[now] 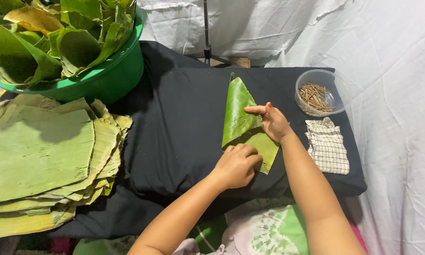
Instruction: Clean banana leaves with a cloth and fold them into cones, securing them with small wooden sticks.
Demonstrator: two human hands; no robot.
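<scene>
Your 2 hands are both on the folded banana leaf (243,123), which lies on the black worktop (179,127) right of its middle, nearer the right edge than the left. The leaf's long axis runs from the near edge toward the far edge, its pointed tip aimed away from you and its broad, cut end toward you.

Your right hand (273,123) sits on the leaf's right side about halfway along, with the index finger stretched out flat and pointing left across the fold, pressing it down; the other fingers are curled loosely and hold nothing. Your left hand (237,165) rests on the leaf's near end, fingers curled under so the knuckles face up; you cannot tell from here whether they pinch the leaf's edge or only press on it. So the leaf lies directly under both hands, with the tip beyond your right fingers.

Near the far right corner stands a clear plastic bowl (337,89) of small brown sticks (315,97), with a checked cloth (327,145) just in front of it. A stack of flat leaves (42,160) covers the left edge, behind it a green basin (113,75) of rolled leaves.
</scene>
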